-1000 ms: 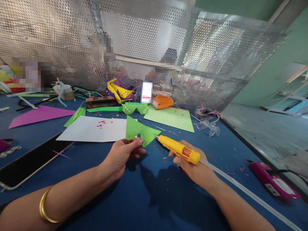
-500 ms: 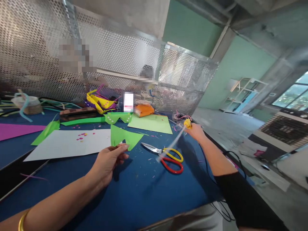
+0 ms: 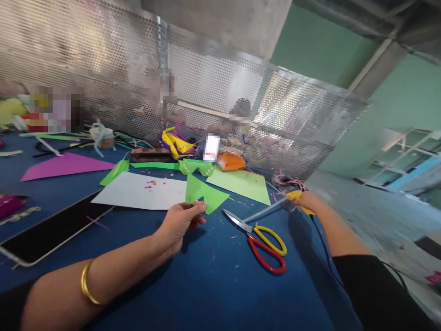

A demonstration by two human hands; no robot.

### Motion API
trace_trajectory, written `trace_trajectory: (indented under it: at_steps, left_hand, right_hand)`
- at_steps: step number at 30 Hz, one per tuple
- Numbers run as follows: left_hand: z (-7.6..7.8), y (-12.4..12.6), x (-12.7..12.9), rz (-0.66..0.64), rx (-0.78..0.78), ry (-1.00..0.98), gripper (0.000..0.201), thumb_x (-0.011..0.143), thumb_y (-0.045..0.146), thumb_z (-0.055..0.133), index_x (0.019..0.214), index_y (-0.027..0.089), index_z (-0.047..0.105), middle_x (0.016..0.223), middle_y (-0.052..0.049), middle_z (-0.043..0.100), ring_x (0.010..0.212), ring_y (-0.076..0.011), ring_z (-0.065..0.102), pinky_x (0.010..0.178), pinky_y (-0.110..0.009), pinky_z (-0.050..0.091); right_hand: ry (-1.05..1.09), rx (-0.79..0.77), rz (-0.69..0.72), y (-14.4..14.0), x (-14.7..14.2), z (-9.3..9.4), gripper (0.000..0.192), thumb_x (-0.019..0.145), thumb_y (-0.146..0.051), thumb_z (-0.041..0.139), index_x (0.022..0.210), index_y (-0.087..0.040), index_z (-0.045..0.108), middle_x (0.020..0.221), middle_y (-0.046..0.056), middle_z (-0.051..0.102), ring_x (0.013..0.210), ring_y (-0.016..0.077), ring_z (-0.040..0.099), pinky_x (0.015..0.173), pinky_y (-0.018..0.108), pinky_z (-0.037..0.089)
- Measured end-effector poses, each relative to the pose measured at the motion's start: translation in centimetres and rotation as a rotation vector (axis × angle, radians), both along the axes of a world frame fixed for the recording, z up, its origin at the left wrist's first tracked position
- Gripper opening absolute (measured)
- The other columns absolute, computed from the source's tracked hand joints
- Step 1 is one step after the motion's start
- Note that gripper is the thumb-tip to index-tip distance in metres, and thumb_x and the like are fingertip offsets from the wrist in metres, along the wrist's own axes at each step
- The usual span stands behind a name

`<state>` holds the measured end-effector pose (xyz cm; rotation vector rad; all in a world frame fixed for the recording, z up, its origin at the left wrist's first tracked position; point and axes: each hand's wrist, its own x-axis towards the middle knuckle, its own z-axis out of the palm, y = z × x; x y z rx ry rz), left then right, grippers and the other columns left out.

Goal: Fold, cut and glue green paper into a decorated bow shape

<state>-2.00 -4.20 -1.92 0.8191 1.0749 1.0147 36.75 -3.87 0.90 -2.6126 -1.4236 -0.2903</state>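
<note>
My left hand [image 3: 180, 222] pinches the near edge of a cut green paper shape [image 3: 204, 195] over the blue table [image 3: 206, 285]. My right hand [image 3: 305, 202] is stretched out to the table's right edge, closed around a yellow glue gun [image 3: 299, 198] whose clear glue stick [image 3: 263, 212] points back toward me. Red-and-yellow scissors [image 3: 262, 235] lie on the table between my two hands, blades toward the green shape.
A white sheet [image 3: 138, 193], a light green sheet [image 3: 241, 184], a purple triangle [image 3: 64, 165], green paper glasses [image 3: 195, 166], an orange box [image 3: 231, 161] and a dark tablet [image 3: 51, 232] lie on the table. A perforated metal screen [image 3: 206, 92] rises behind.
My right hand carried the glue gun from beside the green shape out to the table's right edge, uncovering the scissors. My left hand kept its hold on the green shape.
</note>
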Motion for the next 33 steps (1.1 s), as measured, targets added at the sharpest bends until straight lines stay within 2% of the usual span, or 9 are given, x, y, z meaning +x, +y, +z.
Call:
trace_trajectory:
  at_steps: [3,6,7,9,11,14,22,26,33]
  left_hand:
    - [-0.3,0.1,0.2,0.006,-0.017,-0.018,0.021,0.064,0.024,0.08,0.075,0.01,0.069,0.058,-0.003,0.065,0.054,-0.0112,0.06,0.052,-0.02,0.041]
    - [-0.6,0.4,0.5,0.037,0.009,-0.064,0.025,0.06,0.025,0.083,0.075,0.01,0.07,0.062,-0.004,0.068,0.057,-0.0124,0.061,0.053,-0.021,0.042]
    - [-0.6,0.5,0.7,0.051,0.027,-0.083,0.027,0.058,0.026,0.084,0.075,0.01,0.07,0.063,-0.004,0.068,0.058,-0.0125,0.061,0.054,-0.022,0.041]
    - [-0.5,0.7,1.1,0.074,0.061,-0.107,0.031,0.055,0.029,0.086,0.074,0.01,0.07,0.064,-0.004,0.068,0.06,-0.0126,0.061,0.054,-0.022,0.04]
    - [-0.2,0.8,1.5,0.09,0.078,-0.107,0.033,0.053,0.031,0.086,0.074,0.011,0.07,0.063,-0.003,0.068,0.061,-0.0125,0.06,0.054,-0.022,0.039]
    - [0.3,0.6,2.4,0.107,0.089,-0.113,0.034,0.05,0.031,0.087,0.074,0.012,0.071,0.062,-0.001,0.066,0.063,-0.012,0.058,0.055,-0.022,0.038]
    - [-0.4,-0.5,3.0,0.078,0.026,-0.15,0.031,0.047,0.032,0.087,0.068,0.014,0.071,0.065,0.0,0.066,0.063,-0.0116,0.054,0.057,-0.023,0.036]
    - [-0.7,-0.8,2.7,0.062,-0.026,-0.165,0.029,0.046,0.029,0.088,0.068,0.016,0.073,0.068,0.0,0.067,0.065,-0.0115,0.054,0.059,-0.023,0.037]
    - [-0.5,0.6,1.9,-0.051,0.125,0.004,0.026,0.056,0.02,0.071,0.081,0.017,0.076,0.078,-0.003,0.072,0.064,-0.0116,0.054,0.061,-0.023,0.039]
  right_hand:
    - [0.018,0.026,0.044,-0.1,-2.0,0.6,0.025,0.087,-0.031,0.065,0.091,-0.007,0.071,0.1,0.024,0.067,0.102,0.0373,0.064,0.078,0.044,0.047]
    - [0.109,0.169,0.253,-0.5,-7.7,0.3,0.024,0.09,-0.036,0.058,0.104,-0.02,0.068,0.108,0.011,0.07,0.103,0.0258,0.065,0.084,0.036,0.047]
    - [0.339,0.308,0.406,-0.8,-10.1,0.0,0.025,0.088,-0.038,0.059,0.103,-0.02,0.068,0.104,0.009,0.071,0.098,0.0239,0.066,0.084,0.035,0.047]
    - [0.859,0.339,0.588,-1.6,-15.1,-0.9,0.029,0.08,-0.045,0.066,0.094,-0.02,0.07,0.092,0.006,0.073,0.089,0.0229,0.067,0.082,0.035,0.048]
    - [1.29,0.264,0.636,-2.6,-19.0,-1.6,0.033,0.073,-0.047,0.073,0.091,-0.02,0.071,0.087,0.005,0.073,0.084,0.0213,0.065,0.081,0.034,0.048]
    - [1.602,0.288,0.58,-3.6,-22.0,-2.1,0.031,0.065,-0.043,0.08,0.081,-0.018,0.07,0.077,0.002,0.07,0.076,0.0171,0.062,0.077,0.03,0.046]
    - [1.714,0.482,0.508,-3.6,-23.5,-3.1,0.026,0.063,-0.039,0.081,0.068,-0.018,0.067,0.063,-0.002,0.063,0.064,0.0127,0.054,0.066,0.026,0.043]
    - [1.66,0.474,0.481,-3.6,-23.6,-3.6,0.025,0.064,-0.038,0.079,0.063,-0.018,0.065,0.059,-0.002,0.061,0.063,0.014,0.056,0.067,0.028,0.045]
    - [1.511,0.414,0.444,-3.5,-20.4,-2.6,0.027,0.066,-0.041,0.077,0.067,-0.019,0.062,0.063,0.001,0.068,0.068,0.0202,0.067,0.068,0.031,0.049]
